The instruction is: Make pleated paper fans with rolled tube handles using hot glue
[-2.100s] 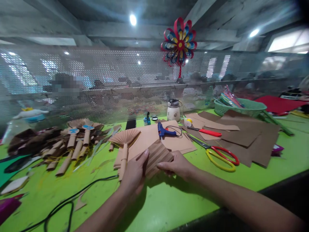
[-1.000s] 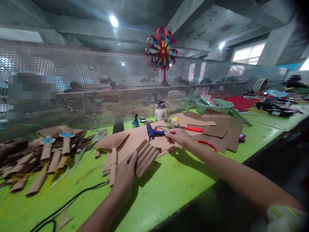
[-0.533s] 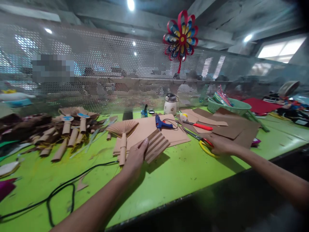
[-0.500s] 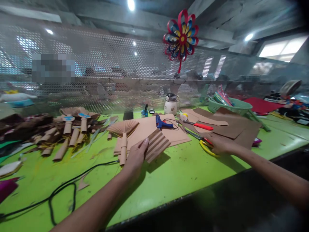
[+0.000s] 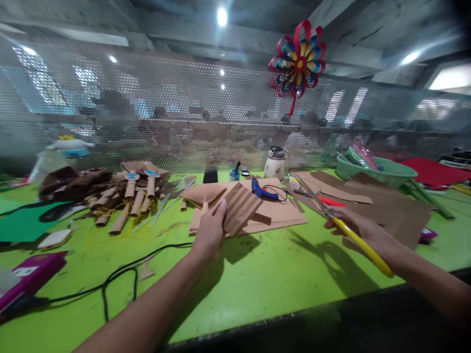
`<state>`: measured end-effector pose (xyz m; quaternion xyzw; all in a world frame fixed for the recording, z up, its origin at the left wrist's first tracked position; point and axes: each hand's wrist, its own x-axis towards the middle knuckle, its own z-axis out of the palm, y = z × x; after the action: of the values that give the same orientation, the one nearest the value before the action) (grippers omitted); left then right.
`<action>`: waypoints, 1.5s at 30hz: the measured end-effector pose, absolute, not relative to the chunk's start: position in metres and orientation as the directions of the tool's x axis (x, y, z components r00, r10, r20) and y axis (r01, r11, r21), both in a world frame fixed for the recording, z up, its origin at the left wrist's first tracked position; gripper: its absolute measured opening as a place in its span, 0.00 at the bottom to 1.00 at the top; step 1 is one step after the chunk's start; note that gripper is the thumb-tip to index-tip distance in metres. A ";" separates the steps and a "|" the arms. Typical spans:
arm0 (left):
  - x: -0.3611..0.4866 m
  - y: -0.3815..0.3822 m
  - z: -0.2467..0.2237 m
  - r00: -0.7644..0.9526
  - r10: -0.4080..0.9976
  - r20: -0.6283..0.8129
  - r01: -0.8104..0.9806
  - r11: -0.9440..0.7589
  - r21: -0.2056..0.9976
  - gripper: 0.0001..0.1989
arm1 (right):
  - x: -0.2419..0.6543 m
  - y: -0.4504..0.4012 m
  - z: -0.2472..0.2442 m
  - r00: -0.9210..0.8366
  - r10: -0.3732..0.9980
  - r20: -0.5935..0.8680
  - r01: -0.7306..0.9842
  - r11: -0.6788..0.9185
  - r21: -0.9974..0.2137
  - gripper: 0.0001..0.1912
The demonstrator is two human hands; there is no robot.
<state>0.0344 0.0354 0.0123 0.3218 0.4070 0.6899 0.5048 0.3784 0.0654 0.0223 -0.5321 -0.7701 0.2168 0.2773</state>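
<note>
My left hand (image 5: 210, 233) is closed on a piece of pleated brown paper (image 5: 241, 208), thumb on top, held above the bench. To the right, my right hand (image 5: 362, 230) grips a pair of scissors (image 5: 358, 240) with yellow handles, lifted off the bench, blades pointing away and to the left. Behind my left hand stands a pleated paper fan (image 5: 204, 194) with a rolled handle, partly hidden by that hand. A blue glue gun (image 5: 264, 190) rests on flat brown sheets (image 5: 290, 218). Near the scissors lies a red-handled tool (image 5: 331, 201), partly covered.
Rolled paper handles and finished fans (image 5: 138, 196) are heaped at left. A black cable (image 5: 158, 251) crosses the green bench (image 5: 265, 289). Behind are a white jug (image 5: 275, 164), a blue bottle (image 5: 234, 174) and a green basket (image 5: 379, 171). Brown paper (image 5: 397, 206) lies at right.
My right hand has picked the scissors up from the bench and raised them. The pleated paper stays in my left hand, tilted a little differently. The view has swung left.
</note>
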 end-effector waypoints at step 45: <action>0.026 0.033 0.025 -0.569 0.781 0.258 -0.227 -0.450 0.864 0.19 | 0.197 0.034 -0.004 -0.562 0.802 0.204 0.150 0.341 -0.928 0.26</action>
<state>0.0263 0.0327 0.0246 0.3348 0.4141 0.7828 0.3218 0.1975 0.0337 -0.0040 -0.3198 -0.7441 0.4768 0.3417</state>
